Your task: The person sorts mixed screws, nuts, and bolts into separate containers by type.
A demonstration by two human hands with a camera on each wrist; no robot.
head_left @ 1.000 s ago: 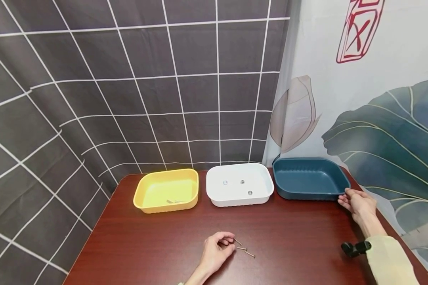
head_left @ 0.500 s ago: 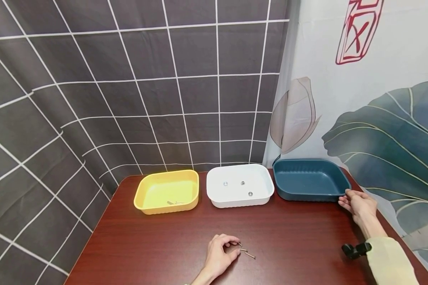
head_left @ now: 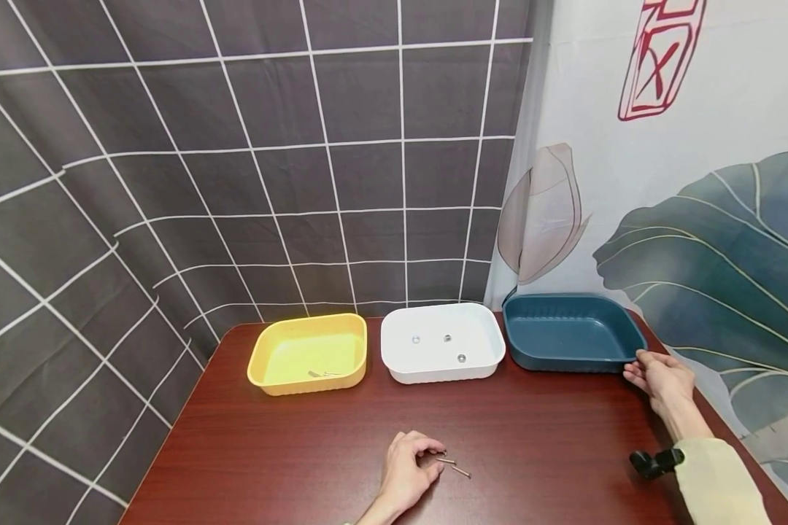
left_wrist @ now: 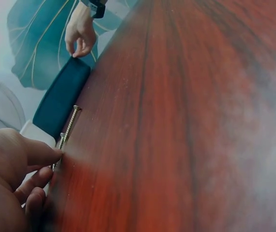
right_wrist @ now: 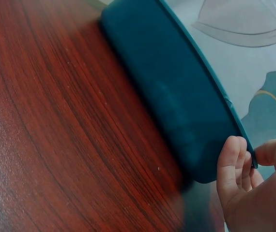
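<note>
My left hand (head_left: 406, 472) is low over the table, thumb and index finger apart around the ends of several thin metal screws (head_left: 461, 472). In the left wrist view its thumb tip overlaps a long screw (left_wrist: 70, 123) with a flat head, and a second screw head shows beside it. The other fingers of that hand (left_wrist: 9, 174) are loosely bent. At the far right my right hand (head_left: 667, 380) pinches the near right corner of a dark blue plastic bin (head_left: 565, 363). In the right wrist view the thumb is on one side of the rim and the fingers (right_wrist: 231, 154) are on the other.
A white bin (head_left: 441, 375) with three small nuts (head_left: 462, 358) stands left of the blue one. Further left is a yellow bin (head_left: 308, 386) with a few small metal pieces (head_left: 322, 374). A gridded curtain (head_left: 368, 168) hangs behind the reddish-brown table (head_left: 269, 452).
My left hand has moved slightly right, bringing its fingertips over the screws' left ends. My right hand keeps its grip on the blue bin.
</note>
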